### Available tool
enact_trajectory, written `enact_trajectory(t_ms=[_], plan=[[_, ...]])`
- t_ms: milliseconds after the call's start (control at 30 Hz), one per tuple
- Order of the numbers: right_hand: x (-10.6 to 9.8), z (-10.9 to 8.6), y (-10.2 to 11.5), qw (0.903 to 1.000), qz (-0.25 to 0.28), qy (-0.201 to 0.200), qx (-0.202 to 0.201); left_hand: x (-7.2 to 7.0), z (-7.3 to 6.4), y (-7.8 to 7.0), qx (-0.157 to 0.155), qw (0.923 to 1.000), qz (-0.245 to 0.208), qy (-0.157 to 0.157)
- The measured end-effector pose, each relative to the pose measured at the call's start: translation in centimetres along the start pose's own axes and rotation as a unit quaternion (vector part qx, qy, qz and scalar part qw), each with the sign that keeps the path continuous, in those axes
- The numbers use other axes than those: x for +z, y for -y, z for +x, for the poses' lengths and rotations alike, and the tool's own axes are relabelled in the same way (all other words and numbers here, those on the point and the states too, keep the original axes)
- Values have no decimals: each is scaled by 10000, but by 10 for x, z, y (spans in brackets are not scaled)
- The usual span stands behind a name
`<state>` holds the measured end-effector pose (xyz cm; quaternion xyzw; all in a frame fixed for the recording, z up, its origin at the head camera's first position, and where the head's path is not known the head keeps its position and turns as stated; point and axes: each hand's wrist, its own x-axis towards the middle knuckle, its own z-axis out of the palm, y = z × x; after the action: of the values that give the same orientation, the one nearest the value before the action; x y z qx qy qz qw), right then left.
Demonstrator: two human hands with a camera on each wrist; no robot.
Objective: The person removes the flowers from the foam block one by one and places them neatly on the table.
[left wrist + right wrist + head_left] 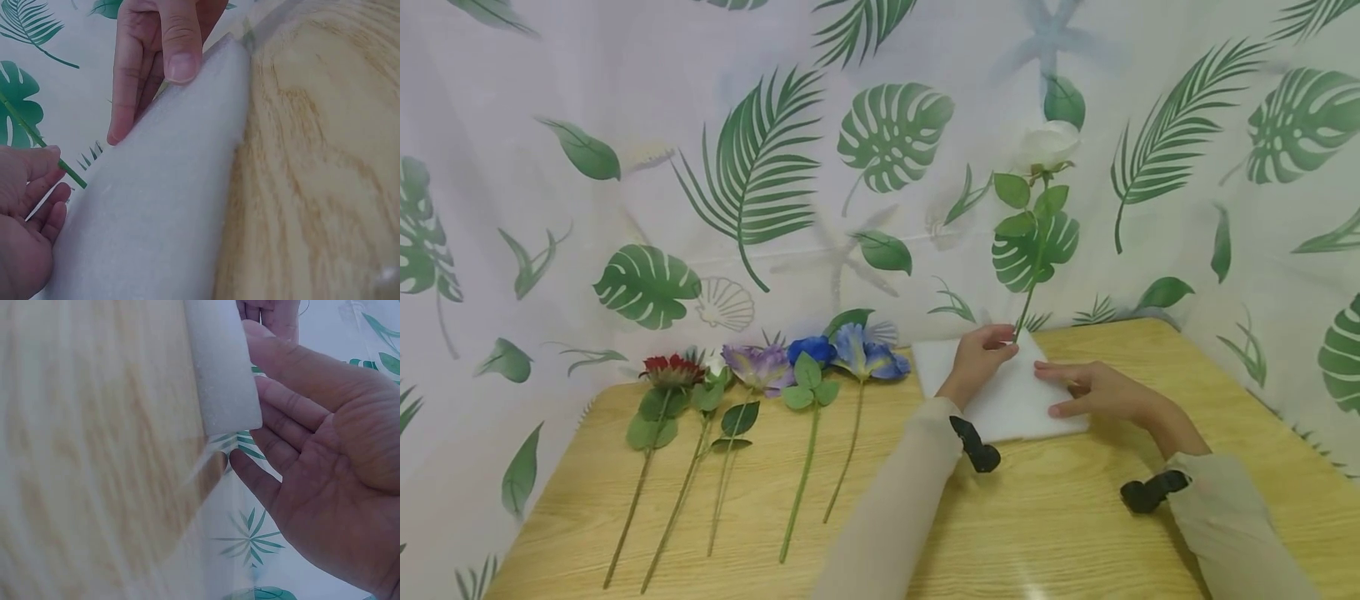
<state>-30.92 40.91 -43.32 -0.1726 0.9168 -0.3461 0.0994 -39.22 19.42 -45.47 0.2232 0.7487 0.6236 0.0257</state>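
My left hand [981, 360] pinches the green stem [1025, 310] of a white rose [1047, 147] and holds it upright over the far edge of a white foam block [1000, 398]. In the left wrist view the stem [37, 140] runs into my curled left fingers [37, 187] beside the foam block [162, 200]. My right hand [1093, 389] rests flat on the block's right side with straight fingers. The right wrist view shows that open palm [337, 469] against the foam block's end [222, 369].
Several artificial flowers lie in a row on the wooden table [760, 533]: a red one [668, 371], a purple one [758, 367], a dark blue one [811, 350] and a blue-violet one [867, 357]. A leaf-print cloth [760, 167] hangs behind and at both sides.
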Motion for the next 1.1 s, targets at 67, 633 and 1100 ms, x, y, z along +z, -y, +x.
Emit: enact_trajectory(t_ms=[67,633,1100], plan=[[1,0,0,10000,44,3,12,0,1,1,7,10000,85,-9],[0,1,5,9999,21,130,-14,18,4,-10,-686,9916,352,-1035],[-2,-1,12,9996,-277,90,30,16,4,-12,-565,9925,492,-968]])
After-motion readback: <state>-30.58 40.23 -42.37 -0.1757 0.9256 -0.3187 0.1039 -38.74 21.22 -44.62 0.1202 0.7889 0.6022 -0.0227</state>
